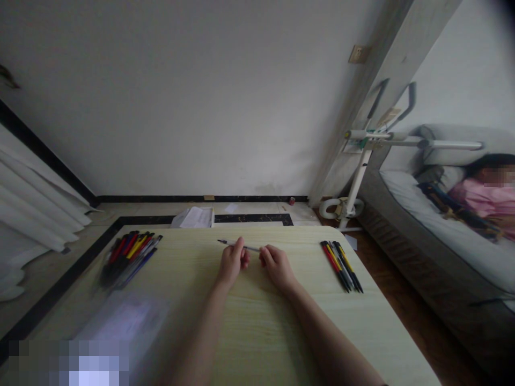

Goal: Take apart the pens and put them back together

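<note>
A thin pen (251, 248) with a clear barrel and a dark left end lies level between my hands, just above the wooden table (257, 321). My left hand (233, 261) pinches it near its dark end, thumb on top. At the other end, the fingers of my right hand (277, 264) close round the tip of the barrel. Right of my hands, several pens (340, 265) in red, yellow, grey and black lie side by side. On the left side of the table is a larger pile of pens (132, 252), partly blurred.
A blurred translucent plastic bag or sheet (120, 316) lies at the table's front left. Papers (195, 217) rest on the floor beyond the far edge. To the right stand a white exercise machine (358, 182) and a bed (402, 214) with a person in pink (477, 187).
</note>
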`<move>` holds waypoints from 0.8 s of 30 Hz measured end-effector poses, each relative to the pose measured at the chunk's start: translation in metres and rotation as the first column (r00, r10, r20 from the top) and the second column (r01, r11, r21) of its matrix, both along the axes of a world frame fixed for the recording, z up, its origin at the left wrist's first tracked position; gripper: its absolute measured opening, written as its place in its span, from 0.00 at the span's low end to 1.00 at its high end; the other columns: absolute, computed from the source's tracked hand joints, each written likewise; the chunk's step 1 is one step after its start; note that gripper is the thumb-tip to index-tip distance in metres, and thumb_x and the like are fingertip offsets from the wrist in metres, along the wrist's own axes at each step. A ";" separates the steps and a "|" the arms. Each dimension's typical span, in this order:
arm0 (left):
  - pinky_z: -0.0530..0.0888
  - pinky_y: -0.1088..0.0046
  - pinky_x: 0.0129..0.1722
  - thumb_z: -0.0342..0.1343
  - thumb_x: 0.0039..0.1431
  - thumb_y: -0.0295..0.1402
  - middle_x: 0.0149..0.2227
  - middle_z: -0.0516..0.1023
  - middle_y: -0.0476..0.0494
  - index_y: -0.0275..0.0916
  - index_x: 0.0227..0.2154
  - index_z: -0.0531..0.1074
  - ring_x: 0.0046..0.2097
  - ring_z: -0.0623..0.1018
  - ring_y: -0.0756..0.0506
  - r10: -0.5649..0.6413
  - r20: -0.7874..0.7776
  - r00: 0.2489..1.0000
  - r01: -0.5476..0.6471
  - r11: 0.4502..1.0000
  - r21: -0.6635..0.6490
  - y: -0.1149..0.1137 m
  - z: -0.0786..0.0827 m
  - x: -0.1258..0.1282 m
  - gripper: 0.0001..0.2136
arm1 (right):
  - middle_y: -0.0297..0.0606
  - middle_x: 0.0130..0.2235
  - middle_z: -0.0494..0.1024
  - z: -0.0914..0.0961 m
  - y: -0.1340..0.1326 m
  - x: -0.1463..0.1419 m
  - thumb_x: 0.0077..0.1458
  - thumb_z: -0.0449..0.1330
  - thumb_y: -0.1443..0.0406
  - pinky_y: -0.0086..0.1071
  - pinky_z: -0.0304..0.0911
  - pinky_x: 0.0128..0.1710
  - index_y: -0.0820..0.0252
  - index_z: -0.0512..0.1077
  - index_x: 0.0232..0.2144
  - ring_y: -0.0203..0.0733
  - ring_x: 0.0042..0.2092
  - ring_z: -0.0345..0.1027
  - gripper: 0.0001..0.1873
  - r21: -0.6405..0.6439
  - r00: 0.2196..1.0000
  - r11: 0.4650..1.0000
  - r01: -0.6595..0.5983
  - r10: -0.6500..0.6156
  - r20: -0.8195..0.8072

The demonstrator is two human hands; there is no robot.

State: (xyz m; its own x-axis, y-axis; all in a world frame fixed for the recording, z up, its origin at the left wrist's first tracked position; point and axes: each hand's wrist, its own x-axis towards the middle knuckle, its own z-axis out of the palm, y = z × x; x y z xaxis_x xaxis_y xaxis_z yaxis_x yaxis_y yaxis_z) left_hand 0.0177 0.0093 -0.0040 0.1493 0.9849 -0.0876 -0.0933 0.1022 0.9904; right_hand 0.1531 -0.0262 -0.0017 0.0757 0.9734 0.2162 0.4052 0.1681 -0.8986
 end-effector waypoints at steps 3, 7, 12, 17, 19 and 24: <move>0.58 0.78 0.15 0.45 0.50 0.49 0.14 0.65 0.50 0.38 0.13 0.55 0.15 0.63 0.53 0.009 0.001 1.000 -0.009 1.000 -0.014 0.000 0.000 0.000 0.21 | 0.32 0.18 0.65 -0.001 0.000 0.000 0.56 0.45 0.57 0.26 0.53 0.24 0.61 0.64 0.18 0.33 0.22 0.57 0.20 0.012 1.000 1.000 0.008 -0.008 0.002; 0.58 0.78 0.15 0.45 0.50 0.49 0.13 0.65 0.50 0.38 0.13 0.55 0.14 0.63 0.54 0.004 0.020 1.000 -0.003 1.000 -0.018 0.000 0.001 0.001 0.21 | 0.33 0.20 0.67 -0.002 0.000 0.000 0.56 0.45 0.58 0.26 0.53 0.25 0.61 0.65 0.18 0.33 0.23 0.59 0.20 0.031 1.000 0.999 0.012 -0.012 0.006; 0.57 0.78 0.15 0.45 0.50 0.48 0.14 0.65 0.50 0.38 0.13 0.55 0.14 0.63 0.54 0.010 0.027 1.000 -0.009 1.000 -0.012 0.000 0.000 0.001 0.21 | 0.34 0.21 0.69 -0.002 0.000 0.000 0.56 0.46 0.58 0.25 0.55 0.26 0.61 0.65 0.19 0.34 0.24 0.61 0.19 0.026 1.000 1.000 0.013 -0.013 0.010; 0.57 0.78 0.15 0.45 0.51 0.48 0.14 0.64 0.50 0.38 0.13 0.55 0.14 0.63 0.54 0.007 0.019 1.000 -0.007 1.000 0.003 0.000 -0.001 0.001 0.20 | 0.35 0.22 0.70 -0.003 0.001 0.001 0.56 0.46 0.59 0.26 0.55 0.27 0.62 0.66 0.20 0.35 0.26 0.62 0.18 0.035 1.000 0.999 0.003 -0.003 0.008; 0.57 0.78 0.15 0.44 0.52 0.47 0.14 0.64 0.50 0.38 0.13 0.55 0.14 0.63 0.54 0.007 0.013 1.000 -0.007 1.000 0.013 0.000 0.000 0.001 0.21 | 0.35 0.23 0.70 -0.003 0.001 0.001 0.55 0.47 0.59 0.26 0.55 0.27 0.62 0.67 0.21 0.35 0.26 0.62 0.18 0.035 1.000 0.999 0.004 -0.005 0.009; 0.58 0.78 0.16 0.44 0.52 0.47 0.14 0.64 0.50 0.38 0.13 0.55 0.15 0.63 0.54 -0.006 0.007 1.000 0.005 1.000 0.029 -0.001 0.002 0.000 0.20 | 0.35 0.22 0.71 -0.001 -0.001 0.001 0.55 0.47 0.60 0.26 0.55 0.26 0.62 0.68 0.22 0.34 0.25 0.62 0.17 0.037 1.000 0.999 0.004 -0.005 0.018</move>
State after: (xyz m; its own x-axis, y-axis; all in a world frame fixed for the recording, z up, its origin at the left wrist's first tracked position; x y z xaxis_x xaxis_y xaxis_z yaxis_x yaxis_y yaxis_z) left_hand 0.0179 0.0084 -0.0019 0.1553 0.9862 -0.0581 -0.1000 0.0742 0.9922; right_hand 0.1538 -0.0272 -0.0024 0.0760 0.9645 0.2531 0.4223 0.1988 -0.8844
